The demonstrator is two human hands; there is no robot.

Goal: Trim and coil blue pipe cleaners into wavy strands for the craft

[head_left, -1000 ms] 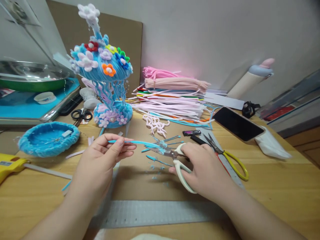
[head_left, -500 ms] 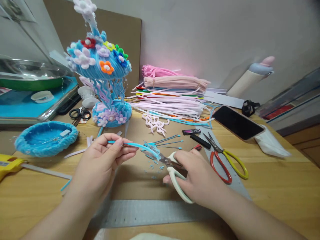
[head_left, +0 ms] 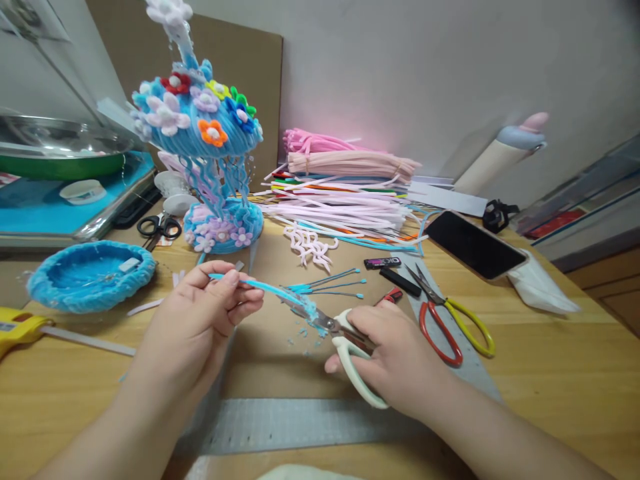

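Observation:
Between thumb and fingers, my left hand (head_left: 210, 313) pinches a blue pipe cleaner (head_left: 273, 289) that stretches right to the scissors. My right hand (head_left: 390, 353) is closed around the pale handles of the scissors (head_left: 327, 325), whose blades lie along the far part of the pipe cleaner. Blue fuzz clippings (head_left: 304, 331) cling at the blades and lie scattered beneath on the brown board (head_left: 270, 373). Just behind the blades rest several trimmed blue stems (head_left: 335, 287) with fuzzy tips. A bunch of curly pale pink pieces (head_left: 310, 247) sits farther back.
At the back left stands a blue flowered pipe-cleaner ornament (head_left: 205, 127), with a blue fuzzy dish (head_left: 93, 277) before it. Pipe-cleaner bundles (head_left: 345, 167) are stacked behind. Rightward lie red-and-yellow-handled scissors (head_left: 445, 307) and a phone (head_left: 483, 243). A yellow glue gun (head_left: 23, 327) is at left.
My left hand has shifted slightly left, drawing the blue pipe cleaner along the blades. The scissors in my right hand stay almost in place, and more fuzz has gathered at the blades.

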